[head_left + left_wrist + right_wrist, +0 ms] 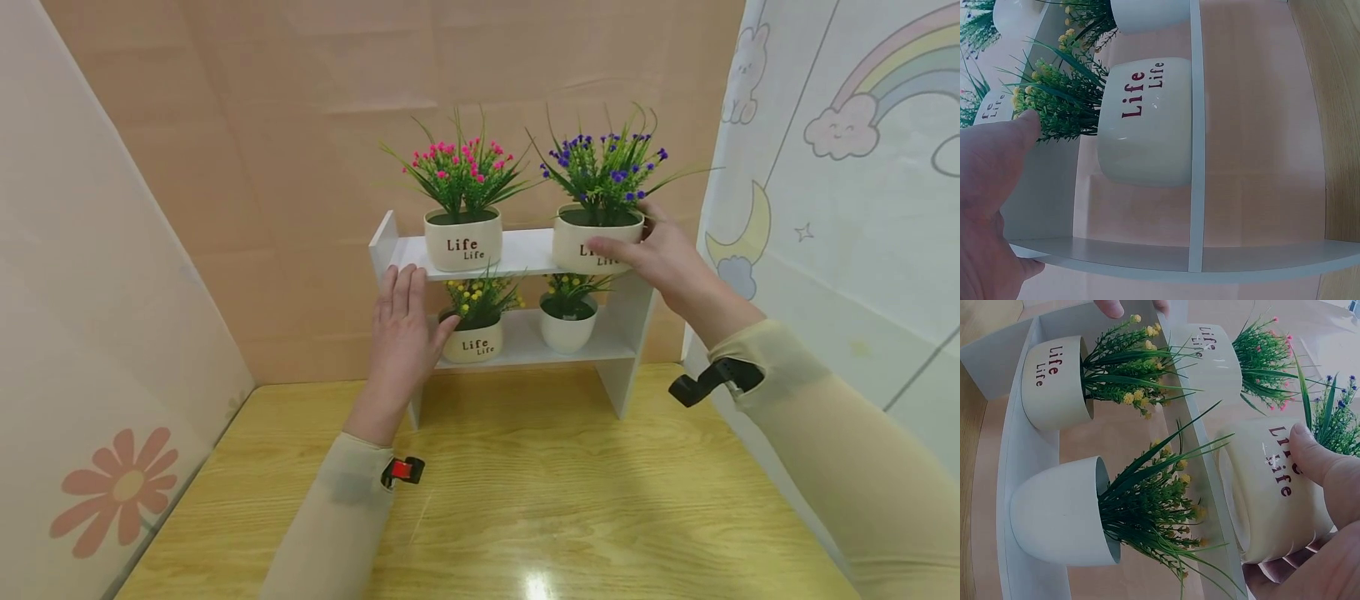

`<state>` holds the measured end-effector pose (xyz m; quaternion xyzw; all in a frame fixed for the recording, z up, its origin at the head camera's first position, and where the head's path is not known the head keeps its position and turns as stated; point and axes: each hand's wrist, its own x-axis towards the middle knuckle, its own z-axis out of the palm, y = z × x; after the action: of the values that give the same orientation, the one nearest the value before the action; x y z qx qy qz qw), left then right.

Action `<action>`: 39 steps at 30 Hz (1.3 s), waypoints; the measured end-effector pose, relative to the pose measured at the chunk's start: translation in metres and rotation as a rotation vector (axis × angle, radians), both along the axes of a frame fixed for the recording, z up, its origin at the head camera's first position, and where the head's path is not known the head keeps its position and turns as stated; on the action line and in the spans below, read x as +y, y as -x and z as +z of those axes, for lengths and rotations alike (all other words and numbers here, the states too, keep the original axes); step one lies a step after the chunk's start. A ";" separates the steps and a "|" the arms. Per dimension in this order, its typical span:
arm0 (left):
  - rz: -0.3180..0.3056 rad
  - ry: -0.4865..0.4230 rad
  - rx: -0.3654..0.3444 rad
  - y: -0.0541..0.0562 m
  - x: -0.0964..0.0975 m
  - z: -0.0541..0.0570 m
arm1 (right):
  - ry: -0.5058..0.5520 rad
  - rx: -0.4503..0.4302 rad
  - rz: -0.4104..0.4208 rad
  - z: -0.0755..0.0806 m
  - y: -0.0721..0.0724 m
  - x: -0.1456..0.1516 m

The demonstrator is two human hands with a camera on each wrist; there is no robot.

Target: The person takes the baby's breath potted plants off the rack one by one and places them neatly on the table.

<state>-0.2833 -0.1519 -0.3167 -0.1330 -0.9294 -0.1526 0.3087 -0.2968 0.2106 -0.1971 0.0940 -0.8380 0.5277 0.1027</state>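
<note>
My right hand [671, 258] grips a cream oval pot [1272, 506] of purple flowers [611, 162], thumb on the front over the "Life" lettering, fingers round the far side. The pot is at the right end of the upper board of a white two-tier shelf [528, 250]; part of its underside shows in the right wrist view. My left hand [401, 333] rests on the shelf's upper left corner, fingers straight, thumb spread towards the lower tier. A matching pot of pink flowers [463, 242] stands on the upper board between the hands.
On the lower board stand a "Life" pot with yellow flowers [1147, 144] and a rounder plain white pot [568, 332], also with yellow flowers. The shelf stands on a wooden table [525, 483] before a peach backdrop [300, 167]. Patterned white panels [840, 275] flank both sides.
</note>
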 end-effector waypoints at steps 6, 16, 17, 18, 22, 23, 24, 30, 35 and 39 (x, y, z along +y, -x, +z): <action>0.002 -0.004 -0.012 0.000 -0.001 -0.002 | 0.003 0.009 0.014 -0.002 -0.008 0.002; 0.013 0.000 -0.023 -0.002 -0.001 -0.003 | 0.003 0.016 0.017 -0.006 -0.023 0.008; 0.012 -0.001 -0.021 -0.001 -0.001 -0.004 | 0.007 0.010 0.023 -0.007 -0.026 0.008; 0.011 -0.002 -0.022 -0.001 -0.001 -0.004 | 0.007 0.003 0.021 -0.007 -0.028 0.009; 0.004 -0.009 -0.006 0.000 -0.002 -0.005 | -0.023 -0.020 0.013 -0.009 -0.035 0.013; 0.001 -0.011 0.002 0.000 -0.002 -0.005 | -0.028 -0.019 0.013 -0.010 -0.037 0.014; 0.001 -0.013 0.007 0.000 -0.003 -0.005 | -0.033 -0.019 0.012 -0.010 -0.038 0.014; 0.010 -0.005 0.023 -0.001 -0.004 -0.001 | -0.018 0.038 0.034 -0.013 -0.046 0.019; 0.015 0.002 0.015 0.000 -0.003 0.001 | -0.004 0.057 0.020 -0.017 -0.054 0.026; 0.013 0.005 0.001 0.000 -0.001 0.001 | -0.019 0.035 0.015 -0.020 -0.063 0.032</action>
<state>-0.2830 -0.1532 -0.3153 -0.1278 -0.9305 -0.1483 0.3096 -0.2338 0.2425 -0.2169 0.1104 -0.8402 0.5189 0.1125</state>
